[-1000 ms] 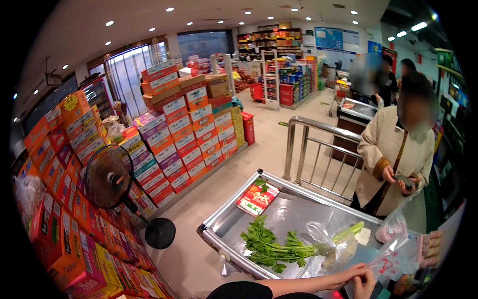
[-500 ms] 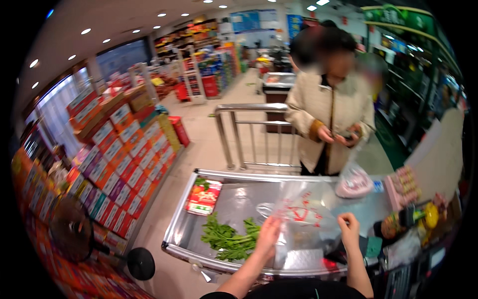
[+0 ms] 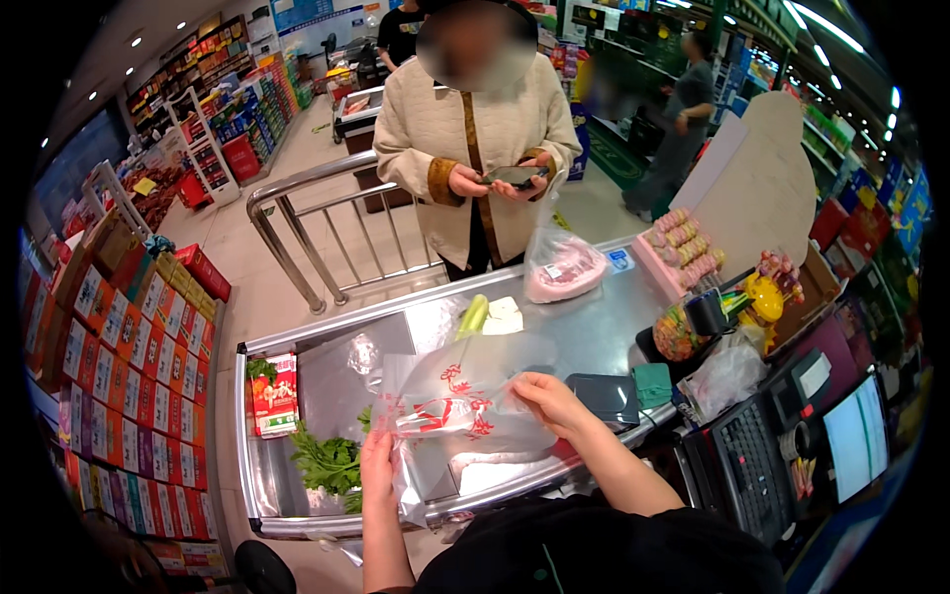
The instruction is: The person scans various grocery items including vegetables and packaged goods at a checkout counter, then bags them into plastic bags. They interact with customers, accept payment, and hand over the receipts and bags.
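At the checkout, the person behind the steel counter (image 3: 594,332) has both hands on a thin see-through plastic bag (image 3: 465,401) printed with red marks, which lies spread on the counter top right in front of them. The left hand (image 3: 377,463) pinches the bag's near edge at about eight o'clock from the bag's middle, fingers closed on the film; the right hand (image 3: 547,400) grips the other side at about three o'clock, thumb and fingers closed on it, so the two hands sit well apart with the bag stretched between them. I think the bag's mouth is being held open, though the film is too clear and crumpled to be sure. At nine o'clock from the bag a bunch of leafy greens (image 3: 327,463) lies on the counter, and beyond it, near the left rail, a red packet (image 3: 276,394). At twelve o'clock from the bag rest a pale green vegetable stalk (image 3: 473,317) and a white block (image 3: 505,315) just beside it. Farther off at one o'clock sits a clear bag of pink meat (image 3: 564,269). A customer in a cream jacket (image 3: 435,129) stands across the counter, both hands on a phone (image 3: 512,176). At three o'clock, past the right hand, a dark pad (image 3: 606,396) lies on the counter, with a keyboard (image 3: 754,467) farther right.
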The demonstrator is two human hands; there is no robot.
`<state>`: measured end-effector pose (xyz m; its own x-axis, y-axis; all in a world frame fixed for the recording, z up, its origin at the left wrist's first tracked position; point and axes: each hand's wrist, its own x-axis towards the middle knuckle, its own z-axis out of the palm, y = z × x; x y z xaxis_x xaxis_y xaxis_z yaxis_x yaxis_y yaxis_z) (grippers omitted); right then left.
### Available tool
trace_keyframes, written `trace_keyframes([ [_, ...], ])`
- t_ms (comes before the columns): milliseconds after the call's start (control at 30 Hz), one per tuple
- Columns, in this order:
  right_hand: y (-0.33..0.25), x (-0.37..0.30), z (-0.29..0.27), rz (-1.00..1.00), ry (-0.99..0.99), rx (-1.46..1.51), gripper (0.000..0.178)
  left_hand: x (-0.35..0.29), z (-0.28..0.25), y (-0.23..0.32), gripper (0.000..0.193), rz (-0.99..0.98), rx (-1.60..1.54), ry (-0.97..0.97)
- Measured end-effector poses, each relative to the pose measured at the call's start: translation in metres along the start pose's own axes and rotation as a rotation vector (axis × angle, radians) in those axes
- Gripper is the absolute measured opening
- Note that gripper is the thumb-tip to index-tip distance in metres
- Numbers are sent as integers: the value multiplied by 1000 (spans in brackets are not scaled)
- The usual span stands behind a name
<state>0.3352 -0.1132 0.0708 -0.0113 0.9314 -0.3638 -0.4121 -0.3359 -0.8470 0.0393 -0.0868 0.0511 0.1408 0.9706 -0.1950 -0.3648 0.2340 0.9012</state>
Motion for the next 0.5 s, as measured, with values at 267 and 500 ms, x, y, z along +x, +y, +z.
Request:
trace_keyframes([
  [267, -1, -25, -16, -70, 297, -146, 14, -1, -7, -15, 58, 376, 981, 243],
  [500, -12, -77, 7, -216, 142, -272, 15, -55, 103, 11, 37, -16, 454, -369],
])
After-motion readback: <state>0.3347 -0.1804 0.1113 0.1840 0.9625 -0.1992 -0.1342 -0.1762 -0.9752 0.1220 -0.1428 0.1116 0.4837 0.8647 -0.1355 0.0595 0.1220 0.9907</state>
